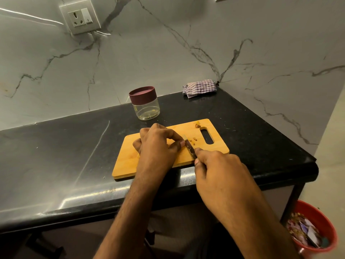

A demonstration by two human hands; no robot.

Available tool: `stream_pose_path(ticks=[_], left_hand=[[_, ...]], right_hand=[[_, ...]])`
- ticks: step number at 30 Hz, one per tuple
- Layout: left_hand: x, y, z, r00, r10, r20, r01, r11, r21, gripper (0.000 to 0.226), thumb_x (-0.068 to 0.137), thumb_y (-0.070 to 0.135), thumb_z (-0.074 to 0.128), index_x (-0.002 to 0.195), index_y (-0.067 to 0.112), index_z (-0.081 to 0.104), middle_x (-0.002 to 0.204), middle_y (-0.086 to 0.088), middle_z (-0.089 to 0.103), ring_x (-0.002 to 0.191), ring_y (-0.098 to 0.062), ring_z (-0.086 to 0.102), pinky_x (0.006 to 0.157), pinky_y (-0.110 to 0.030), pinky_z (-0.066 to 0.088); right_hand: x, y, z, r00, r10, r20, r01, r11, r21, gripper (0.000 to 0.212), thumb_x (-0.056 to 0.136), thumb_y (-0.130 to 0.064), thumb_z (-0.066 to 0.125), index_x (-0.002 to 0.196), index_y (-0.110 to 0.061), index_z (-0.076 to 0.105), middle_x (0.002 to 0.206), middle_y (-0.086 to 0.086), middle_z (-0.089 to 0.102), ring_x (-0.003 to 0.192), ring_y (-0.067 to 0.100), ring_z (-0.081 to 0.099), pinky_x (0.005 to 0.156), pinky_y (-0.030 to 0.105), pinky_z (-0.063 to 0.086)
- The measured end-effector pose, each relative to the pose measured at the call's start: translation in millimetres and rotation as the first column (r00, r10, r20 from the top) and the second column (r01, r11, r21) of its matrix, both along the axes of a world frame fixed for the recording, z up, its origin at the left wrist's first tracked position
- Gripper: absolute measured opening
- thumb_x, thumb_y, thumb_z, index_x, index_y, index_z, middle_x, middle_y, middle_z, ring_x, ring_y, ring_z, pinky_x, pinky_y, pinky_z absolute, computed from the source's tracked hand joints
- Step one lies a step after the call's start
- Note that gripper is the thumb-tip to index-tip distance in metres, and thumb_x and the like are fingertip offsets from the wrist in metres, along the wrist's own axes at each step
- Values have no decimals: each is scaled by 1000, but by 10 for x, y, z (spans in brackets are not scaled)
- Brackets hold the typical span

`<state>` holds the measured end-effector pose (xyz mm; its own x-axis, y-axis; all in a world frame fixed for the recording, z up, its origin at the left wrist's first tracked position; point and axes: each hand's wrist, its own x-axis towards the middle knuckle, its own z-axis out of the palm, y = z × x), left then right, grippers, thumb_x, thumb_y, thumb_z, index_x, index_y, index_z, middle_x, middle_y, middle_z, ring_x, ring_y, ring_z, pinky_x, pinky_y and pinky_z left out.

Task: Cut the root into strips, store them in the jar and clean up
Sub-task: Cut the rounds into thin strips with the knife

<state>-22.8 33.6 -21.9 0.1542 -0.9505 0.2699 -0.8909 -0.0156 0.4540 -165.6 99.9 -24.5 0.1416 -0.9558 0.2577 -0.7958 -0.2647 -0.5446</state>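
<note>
We are looking down at a wooden board [130,157] near the worktop's [56,156] front edge. The left hand [156,144] is pinching the root [184,143] mid-board; the right hand [218,171] is gripping a knife [190,149] against it. The lidded jar [144,102] is standing behind the board, a cloth [199,88] lying in the far right corner.

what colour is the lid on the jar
Dark maroon; the lid sits on the clear jar, shown in the head view.

The table [56,156] is glossy black stone; the cutting board [130,157] smooth matt wood; the jar [146,111] clear plastic with a matt maroon lid [142,94]; the cloth [199,87] checked woven fabric.
</note>
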Motion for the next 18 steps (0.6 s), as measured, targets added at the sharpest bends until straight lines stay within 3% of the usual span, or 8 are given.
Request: stream_pose_path(ticks=[4, 9, 15, 18], left_hand=[[-1, -10, -1, 1000, -3, 4, 3, 1000, 4, 6, 88, 40, 74, 93, 41, 71, 132, 10, 51, 133, -19, 29, 99, -42, 22], [-27, -5, -14, 999, -8, 51, 9, 1000, -20, 6, 89, 38, 72, 94, 40, 70, 132, 11, 50, 133, -17, 28, 100, -42, 19], [-26, 2, -9, 998, -18, 61, 19, 1000, -22, 6, 89, 39, 72, 94, 41, 70, 132, 12, 49, 132, -16, 28, 94, -37, 16], [-19, 3, 2, 999, -24, 48, 24, 1000, -6, 6, 90, 38, 72, 93, 42, 69, 133, 11, 50, 133, -17, 28, 100, -42, 20]], right_hand=[[10, -18, 23, 1000, 24, -19, -23, 996, 81, 38, 99, -28, 46, 137, -28, 44, 117, -3, 62, 102, 15, 60, 80, 25, 52], [96, -17, -41, 999, -19, -48, 22, 998, 63, 44, 96, -27, 51, 139, -29, 40, 109, -3, 64, 93, 14, 62, 77, 31, 57], [81, -30, -54, 998, 8, -67, -2, 997, 81, 48, 96, -28, 50, 141, -28, 36, 111, -2, 63, 97, 15, 62, 80, 31, 55], [37, -4, -75, 1000, -13, 3, 13, 1000, 27, 39, 100, -30, 42, 139, -29, 40, 109, -7, 62, 93, 10, 59, 73, 21, 49]])
